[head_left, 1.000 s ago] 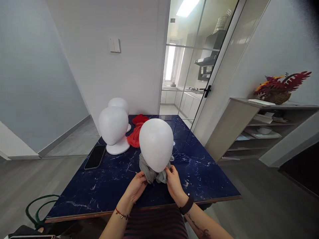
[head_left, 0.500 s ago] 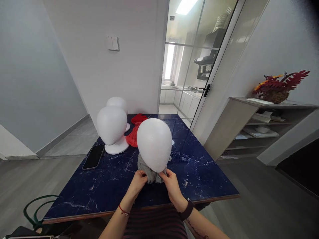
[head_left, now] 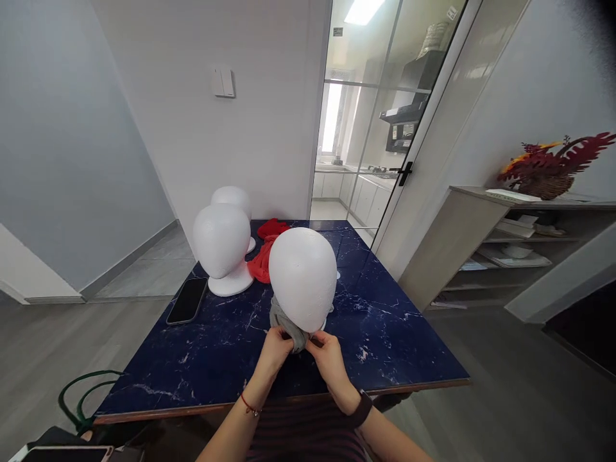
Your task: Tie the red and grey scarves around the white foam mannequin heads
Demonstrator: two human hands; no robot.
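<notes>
While you are working at the lower centre of the frame, your left grip [head_left: 278,348] is pinching a bunched grey cloth [head_left: 283,316] that is wrapping around the base of a white foam head [head_left: 302,276]. Your right grip [head_left: 330,359] is touching the near end of that cloth; its fingertips are partly hiding under the head, so you cannot tell whether they are pinching it. The bulky head is blocking your view of the cloth's far side and is also covering part of a red cloth [head_left: 262,262], which is lying behind it at the centre of the frame. Left of centre, a second foam head [head_left: 222,240] is standing on its round base, hiding much of a third head [head_left: 231,196] behind it. Just beside the second head's base, a dark phone [head_left: 187,300] is lying flat on the blue marbled counter [head_left: 385,359]. Green cord loops [head_left: 79,401] are hanging at the lower left. A glass door [head_left: 359,122] is filling the upper right of centre, and a shelf unit [head_left: 433,244] is standing at the right, where a basket of red leaves [head_left: 548,185] is resting on top.
</notes>
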